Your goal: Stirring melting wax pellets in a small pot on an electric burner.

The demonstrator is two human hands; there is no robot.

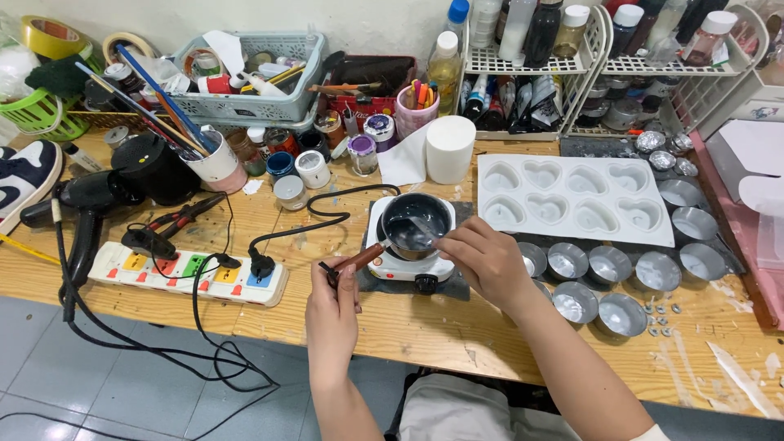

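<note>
A small black saucepan [429, 214] with a brown wooden handle [359, 258] sits on a white electric hot plate [408, 268]. My left hand [331, 306] grips the end of that handle. My right hand [482, 257] is at the pan's right rim and holds a thin clear stirrer [425, 229] that dips into the pale liquid in the pan. A white heart-shaped silicone mould [572, 200] lies just to the right. Several small round metal tins [621, 269] stand in front of it.
A white power strip [188, 273] with black cables lies at the left beside a black heat gun [86, 200]. Jars, brushes in a cup [216, 163], a grey basket [245, 77] and a white bottle rack [604, 65] crowd the back. A white cylinder [449, 149] stands behind the pan.
</note>
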